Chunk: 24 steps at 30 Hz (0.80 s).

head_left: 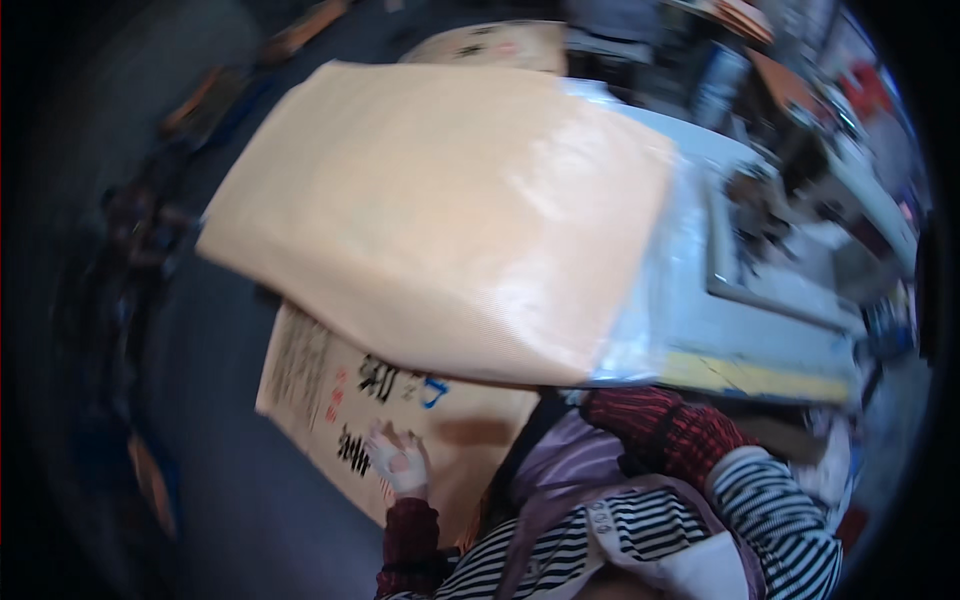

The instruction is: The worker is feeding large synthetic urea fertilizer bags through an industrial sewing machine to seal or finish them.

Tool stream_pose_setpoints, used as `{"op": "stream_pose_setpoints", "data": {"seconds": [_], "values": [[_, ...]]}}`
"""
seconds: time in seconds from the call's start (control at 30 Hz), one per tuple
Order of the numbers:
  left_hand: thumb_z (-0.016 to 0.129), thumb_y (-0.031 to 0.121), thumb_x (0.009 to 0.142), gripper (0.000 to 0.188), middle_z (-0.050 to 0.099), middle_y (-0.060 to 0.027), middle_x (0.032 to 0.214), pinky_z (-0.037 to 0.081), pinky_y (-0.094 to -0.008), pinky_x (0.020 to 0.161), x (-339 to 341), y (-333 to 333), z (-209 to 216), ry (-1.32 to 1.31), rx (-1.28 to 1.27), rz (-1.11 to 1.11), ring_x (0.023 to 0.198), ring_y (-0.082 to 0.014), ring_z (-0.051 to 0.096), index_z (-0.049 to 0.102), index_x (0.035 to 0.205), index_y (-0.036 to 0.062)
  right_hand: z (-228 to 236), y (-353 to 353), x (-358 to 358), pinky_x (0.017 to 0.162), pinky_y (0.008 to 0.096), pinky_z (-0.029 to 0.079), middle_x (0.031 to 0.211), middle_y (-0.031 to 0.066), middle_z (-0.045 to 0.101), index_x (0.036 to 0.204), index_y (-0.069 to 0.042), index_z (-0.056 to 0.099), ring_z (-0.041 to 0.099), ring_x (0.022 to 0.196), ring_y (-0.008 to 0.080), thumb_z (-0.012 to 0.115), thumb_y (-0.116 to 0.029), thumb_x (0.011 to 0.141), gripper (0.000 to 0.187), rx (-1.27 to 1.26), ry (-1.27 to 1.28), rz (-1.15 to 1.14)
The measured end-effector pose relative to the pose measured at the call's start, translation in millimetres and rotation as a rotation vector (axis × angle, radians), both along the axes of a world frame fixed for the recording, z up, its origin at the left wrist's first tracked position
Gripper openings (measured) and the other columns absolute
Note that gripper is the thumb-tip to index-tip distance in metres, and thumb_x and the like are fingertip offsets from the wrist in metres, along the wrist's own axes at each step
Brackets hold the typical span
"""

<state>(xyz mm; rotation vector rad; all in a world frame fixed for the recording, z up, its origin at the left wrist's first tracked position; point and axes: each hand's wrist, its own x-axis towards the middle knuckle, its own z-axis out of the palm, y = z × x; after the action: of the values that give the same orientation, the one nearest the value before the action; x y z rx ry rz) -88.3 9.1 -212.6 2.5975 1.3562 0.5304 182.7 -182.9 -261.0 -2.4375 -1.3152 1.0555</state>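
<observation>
A large tan woven sack (430,210) lies across the work table, its left part overhanging the edge. Clear plastic film (645,300) sticks out from its right end. Below it hangs a second tan sack (460,425) with black, red and blue print. My left hand (398,460), pale against a dark red cuff, is over this printed sack with its fingers apart; I cannot tell whether it touches. My right hand (625,415), in a red and black knit covering, is by the table's front edge, close under the plastic end. Its fingers are blurred and partly hidden.
A sewing machine (850,210) stands on the pale blue table (760,340), right of the sack. The table's front edge has a worn yellow strip (755,375). Another printed sack (490,45) is behind. Dark floor (240,440) lies at left.
</observation>
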Motion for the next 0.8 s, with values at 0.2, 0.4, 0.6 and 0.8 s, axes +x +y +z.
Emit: {"op": "stream_pose_setpoints", "data": {"seconds": [0.2, 0.4, 0.6, 0.8], "values": [[0.061, 0.014, 0.077, 0.039, 0.052, -0.0186, 0.101, 0.042, -0.0393, 0.085, 232.6, -106.6, 116.4, -0.558, -0.307, -0.846, 0.098, -0.0321, 0.049, 0.050, 0.110, -0.0029, 28.9, -91.2, -7.4, 0.080, 0.0375, 0.046, 0.103, 0.0153, 0.060, 0.101, -0.007, 0.059, 0.058, 0.095, 0.0299, 0.044, -0.027, 0.087, 0.029, -0.035, 0.103, -0.072], [0.068, 0.021, 0.072, 0.023, 0.057, -0.0160, 0.089, 0.045, -0.0408, 0.071, 304.4, -204.8, 88.9, 0.030, -0.197, -0.869, 0.085, -0.0328, 0.054, 0.058, 0.084, 0.0036, 22.5, -181.6, -11.7, 0.080, 0.0391, 0.048, 0.104, 0.0202, 0.060, 0.105, -0.007, 0.059, 0.060, 0.091, 0.0348, 0.058, -0.021, 0.077, 0.031, 0.338, 0.136, -0.114], [0.061, 0.015, 0.080, 0.013, 0.060, -0.0123, 0.073, 0.045, -0.0351, 0.065, 291.6, -188.4, 66.5, -0.268, -0.495, -0.930, 0.071, -0.0258, 0.059, 0.060, 0.078, 0.0023, 115.4, -202.0, 57.4, 0.077, 0.0311, 0.046, 0.093, 0.0074, 0.063, 0.105, -0.006, 0.059, 0.059, 0.089, 0.0188, 0.059, -0.024, 0.081, 0.030, 0.688, 0.380, -0.449], [0.063, 0.011, 0.080, 0.012, 0.060, -0.0066, 0.068, 0.044, -0.0283, 0.062, 293.5, -198.0, 92.4, -0.148, -0.776, -0.801, 0.068, -0.0139, 0.058, 0.060, 0.076, 0.0004, 116.3, -148.5, 100.6, 0.072, 0.0260, 0.046, 0.084, 0.0070, 0.065, 0.099, 0.001, 0.059, 0.059, 0.078, 0.0118, 0.060, -0.028, 0.083, 0.033, 0.728, 0.333, -0.803]]}}
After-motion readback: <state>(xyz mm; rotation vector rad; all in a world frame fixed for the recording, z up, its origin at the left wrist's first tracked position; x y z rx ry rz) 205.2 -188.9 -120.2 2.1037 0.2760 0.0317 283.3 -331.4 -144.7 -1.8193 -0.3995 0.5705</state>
